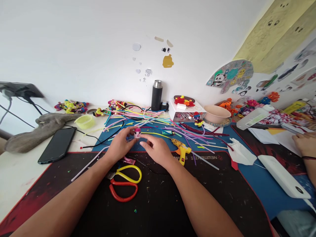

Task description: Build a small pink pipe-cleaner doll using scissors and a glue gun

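Note:
My left hand [120, 144] is closed around a small pink container [137, 133] with a magenta top and dark marks, holding it above the far part of the black mat. My right hand [158, 148] has its fingers curved toward the container's right side. Its index fingertip seems to touch it, and the thumb stands apart below. Scissors [125, 192] with one yellow and one red handle lie under my left wrist, their blades partly hidden. Just right of my right hand is a yellow hot glue gun [182, 152]. Colourful pipe cleaners [148, 115] lie in a tangle behind both hands.
A black phone [57, 145] and a grey cloth [39, 131] are at left. A black thermos [156, 96], a white box [187, 112] and a beige bowl [216, 114] stand by the wall. At right are a white power bank [283, 177] and another person's hand [304, 144].

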### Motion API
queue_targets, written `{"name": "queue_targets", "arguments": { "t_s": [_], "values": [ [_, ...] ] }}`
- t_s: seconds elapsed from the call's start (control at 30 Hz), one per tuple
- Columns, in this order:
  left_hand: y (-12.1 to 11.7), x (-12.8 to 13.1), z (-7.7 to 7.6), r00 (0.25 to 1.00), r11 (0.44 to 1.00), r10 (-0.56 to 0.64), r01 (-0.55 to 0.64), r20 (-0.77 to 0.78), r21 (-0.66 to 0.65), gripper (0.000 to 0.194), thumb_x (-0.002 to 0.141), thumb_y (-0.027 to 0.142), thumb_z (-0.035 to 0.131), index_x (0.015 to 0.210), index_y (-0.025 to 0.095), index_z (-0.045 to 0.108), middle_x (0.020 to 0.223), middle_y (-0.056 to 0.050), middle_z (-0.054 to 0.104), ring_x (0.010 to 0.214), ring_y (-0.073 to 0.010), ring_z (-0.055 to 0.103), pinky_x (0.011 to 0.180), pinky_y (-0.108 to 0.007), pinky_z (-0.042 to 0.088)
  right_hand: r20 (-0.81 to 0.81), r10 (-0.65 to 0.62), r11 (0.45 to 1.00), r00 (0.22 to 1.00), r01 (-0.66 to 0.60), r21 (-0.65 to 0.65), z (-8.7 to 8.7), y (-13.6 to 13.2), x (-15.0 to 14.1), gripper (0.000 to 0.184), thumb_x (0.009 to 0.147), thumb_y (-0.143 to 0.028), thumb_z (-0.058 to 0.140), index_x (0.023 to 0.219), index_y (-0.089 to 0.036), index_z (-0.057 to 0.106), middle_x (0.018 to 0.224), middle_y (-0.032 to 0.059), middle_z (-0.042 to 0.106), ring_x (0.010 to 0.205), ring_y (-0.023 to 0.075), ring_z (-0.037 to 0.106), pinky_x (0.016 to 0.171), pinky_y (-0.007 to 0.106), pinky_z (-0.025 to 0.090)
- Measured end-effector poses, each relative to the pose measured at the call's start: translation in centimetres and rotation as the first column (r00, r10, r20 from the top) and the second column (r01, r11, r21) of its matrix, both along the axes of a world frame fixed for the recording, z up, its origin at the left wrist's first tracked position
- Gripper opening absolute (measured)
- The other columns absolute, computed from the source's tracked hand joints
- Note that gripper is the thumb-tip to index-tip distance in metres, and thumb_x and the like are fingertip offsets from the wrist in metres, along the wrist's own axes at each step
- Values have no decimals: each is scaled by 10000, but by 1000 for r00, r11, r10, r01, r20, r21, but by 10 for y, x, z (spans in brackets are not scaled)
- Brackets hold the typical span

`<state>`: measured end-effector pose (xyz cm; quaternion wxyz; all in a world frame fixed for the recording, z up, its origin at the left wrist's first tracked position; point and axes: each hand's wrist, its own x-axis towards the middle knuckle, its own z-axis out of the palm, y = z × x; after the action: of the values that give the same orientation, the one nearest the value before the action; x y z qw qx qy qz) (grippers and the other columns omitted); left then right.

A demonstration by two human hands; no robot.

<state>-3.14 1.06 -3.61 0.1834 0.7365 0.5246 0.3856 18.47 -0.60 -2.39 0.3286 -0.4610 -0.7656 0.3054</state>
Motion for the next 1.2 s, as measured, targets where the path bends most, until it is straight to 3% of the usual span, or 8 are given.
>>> {"name": "queue_targets", "arguments": {
  "t_s": [0.2, 0.53, 0.73, 1.0, 1.1, 1.2],
  "values": [
    [1, -1, -1, 1000, 1000, 3, -3, -27, 8, 471, 928, 369, 686, 1382, 247, 664, 1126, -75, 788, 1038, -282, 745, 956, -416, 591, -16, -7, 1000, 1000, 6, -9, 1, 0, -1, 341, 1038, -330, 666, 1363, -311, 768, 762, -20, 687, 666, 173, 579, 691, 304, 427],
    [8, 0, -16, 988, 1000, -28, 28, -154, 0, 338, 915, 388, 703, 1221, 249, 671, 1157, -97, 812, 1092, -315, 762, 973, -466, 598, -336, -169, 977, 927, 113, -180, -3, 6, 1, 226, 980, -466, 653, 1020, -245, 675, 649, -54, 546, 528, 153, 539, 545, 283, 427],
    [12, 3, -19, 964, 999, -16, 28, -266, 42, 328, 876, 403, 782, 1167, 252, 764, 1173, -116, 784, 1136, -369, 666, 1058, -544, 519, -340, -201, 966, 919, 128, -225, -5, 8, -1, 266, 964, -508, 651, 930, -246, 619, 639, -58, 556, 497, 142, 526, 510, 271, 407],
    [14, 2, -26, 946, 997, -25, 46, -323, 58, 422, 889, 422, 791, 1264, 231, 761, 1228, -158, 759, 1207, -412, 654, 1108, -576, 493, -349, -195, 966, 917, 118, -229, -4, 7, 0, 269, 968, -503, 664, 918, -242, 621, 638, -53, 558, 485, 139, 520, 500, 269, 400],
    [14, -1, -22, 956, 997, -27, 47, -292, 62, 528, 895, 501, 792, 1338, 220, 725, 1291, -171, 752, 1249, -416, 654, 1110, -578, 501, -349, -186, 965, 918, 105, -239, -4, 7, 0, 285, 967, -520, 666, 929, -241, 624, 624, -62, 547, 468, 130, 509, 490, 261, 388],
    [8, -3, -7, 979, 991, -39, 63, -198, 119, 531, 968, 566, 712, 1380, 232, 696, 1231, -138, 773, 1205, -371, 674, 1081, -534, 517, -379, -178, 961, 908, 78, -264, -2, 7, 0, 292, 967, -521, 658, 924, -234, 627, 591, -73, 536, 452, 122, 504, 488, 255, 387]
  ]
}}
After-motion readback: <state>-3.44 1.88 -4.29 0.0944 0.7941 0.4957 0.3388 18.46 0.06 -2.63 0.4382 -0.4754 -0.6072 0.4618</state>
